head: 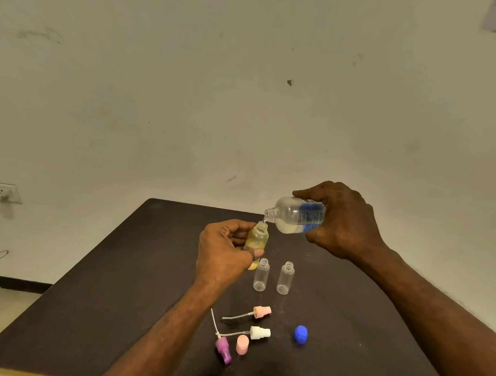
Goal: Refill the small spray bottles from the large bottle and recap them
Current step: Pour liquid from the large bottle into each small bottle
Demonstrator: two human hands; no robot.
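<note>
Lowest in the frame, near the bottom centre of the dark bench (102, 309), lie the loose caps: a purple spray head (223, 350) with its dip tube running up-left, a pink overcap (242, 344) standing just to its right, a white spray head (259, 333) lying on its side with its tube pointing left, and above it a pink spray head (262, 312) lying the same way. To the right of these, apart from them, sits a blue screw cap (301, 334).

Higher up, at mid-frame, two clear small spray bottles stand upright and uncapped side by side: the left clear bottle (261, 275) and the right clear bottle (285, 278).

Just above them the left hand (225, 250) holds a yellowish small spray bottle (256, 240), fingers curled round its body and thumb across its lower part, neck open and tilted slightly right. The right hand (342, 222) grips the large bottle (296, 215), fingers wrapped over its blue-labelled body; the bottle is tipped nearly level, its open mouth right at the small bottle's neck, with whitish liquid pooled along its lower side.

Beyond the bench is a pale wall (244, 89), with a wall socket (2, 193) at the left edge.
</note>
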